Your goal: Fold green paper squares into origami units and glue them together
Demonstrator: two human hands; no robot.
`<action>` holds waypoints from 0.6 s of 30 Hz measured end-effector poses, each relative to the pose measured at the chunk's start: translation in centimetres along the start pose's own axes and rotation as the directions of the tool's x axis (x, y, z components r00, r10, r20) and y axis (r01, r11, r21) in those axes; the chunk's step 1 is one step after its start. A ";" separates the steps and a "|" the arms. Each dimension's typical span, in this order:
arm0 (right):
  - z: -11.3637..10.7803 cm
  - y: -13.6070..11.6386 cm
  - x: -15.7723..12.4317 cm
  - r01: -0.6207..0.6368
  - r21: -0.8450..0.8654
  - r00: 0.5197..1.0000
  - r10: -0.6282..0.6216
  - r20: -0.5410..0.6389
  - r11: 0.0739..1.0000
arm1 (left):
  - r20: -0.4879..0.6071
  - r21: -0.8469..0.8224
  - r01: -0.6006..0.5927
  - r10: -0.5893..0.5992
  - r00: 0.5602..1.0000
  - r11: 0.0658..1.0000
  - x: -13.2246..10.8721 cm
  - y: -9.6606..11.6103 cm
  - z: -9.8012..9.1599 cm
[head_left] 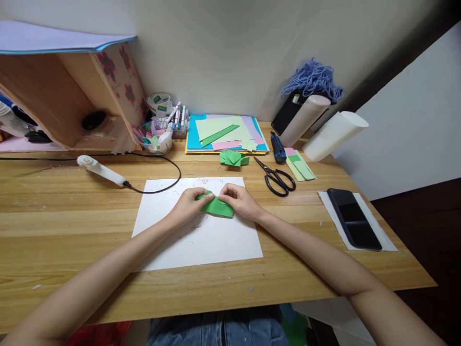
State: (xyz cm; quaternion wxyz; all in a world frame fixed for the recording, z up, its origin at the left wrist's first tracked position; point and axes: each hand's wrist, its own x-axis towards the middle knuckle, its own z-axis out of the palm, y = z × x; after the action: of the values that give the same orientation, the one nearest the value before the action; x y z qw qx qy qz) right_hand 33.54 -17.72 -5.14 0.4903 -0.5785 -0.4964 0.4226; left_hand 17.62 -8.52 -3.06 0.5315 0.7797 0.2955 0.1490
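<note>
Between my two hands is a folded piece of green paper (218, 207), held over a white sheet (173, 250). The thumb and fingers of my left hand (190, 204) pinch its left end. My right hand (240, 199) pinches its upper right edge, with the fingers curled. Part of the paper is hidden behind my fingers. Just beyond the white sheet sits a green folded-paper piece (233, 158) with layered points. Black-handled scissors (277, 179) lie to the right of it, blades pointing away to the left.
A white glue gun (101, 170) with a black cord lies at left. Behind are a tub of paper scraps (158, 139), coloured paper sheets (201, 129), a blue utility knife (278, 148) and paper rolls (334, 135). A phone (355, 218) rests at right. A cardboard box (122, 91) stands back left.
</note>
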 end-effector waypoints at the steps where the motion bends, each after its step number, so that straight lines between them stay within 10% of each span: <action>1: 0.0 0.0 0.1 -0.007 0.011 1.000 0.007 -0.010 1.000 | 0.006 -0.024 0.022 -0.022 1.000 0.999 0.1 0.0 -0.1; 18: 0.1 -0.4 0.4 -0.037 -0.015 0.999 0.037 -0.027 0.999 | 0.006 -0.271 0.118 -0.121 0.993 0.955 0.2 0.1 -0.4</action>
State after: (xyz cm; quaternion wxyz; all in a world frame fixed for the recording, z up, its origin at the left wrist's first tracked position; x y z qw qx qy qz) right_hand 33.42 -17.33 -4.81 0.4843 -0.5969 -0.4824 0.4201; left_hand 17.60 -8.10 -2.87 0.6398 0.6795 0.3217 0.1596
